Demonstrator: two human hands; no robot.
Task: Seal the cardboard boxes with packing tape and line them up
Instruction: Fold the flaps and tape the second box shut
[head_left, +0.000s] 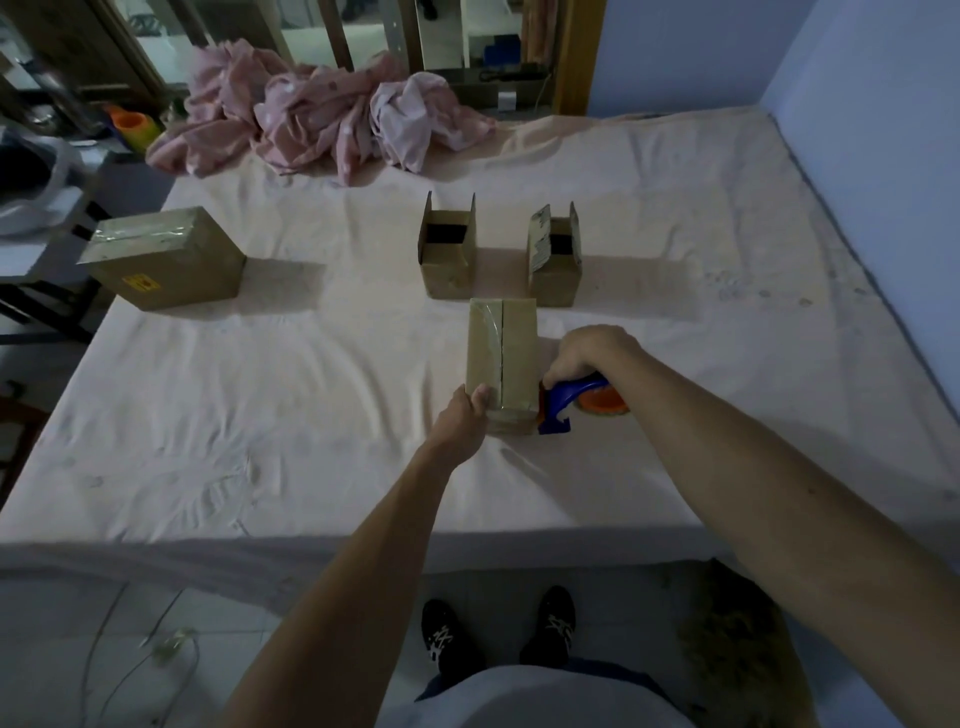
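A closed narrow cardboard box lies on the bed in front of me, clear tape shining on the far left of its top. My left hand grips its near left corner, thumb on top. My right hand holds a blue tape dispenser with an orange roll against the box's near right end. Behind it stand two open boxes, one on the left and one on the right, flaps up. A larger taped box sits at the bed's left edge.
The pale sheet-covered bed fills the view. A crumpled pink blanket lies at its far side. A blue wall borders the right. Dark furniture and clutter stand left. My shoes and cables are on the floor.
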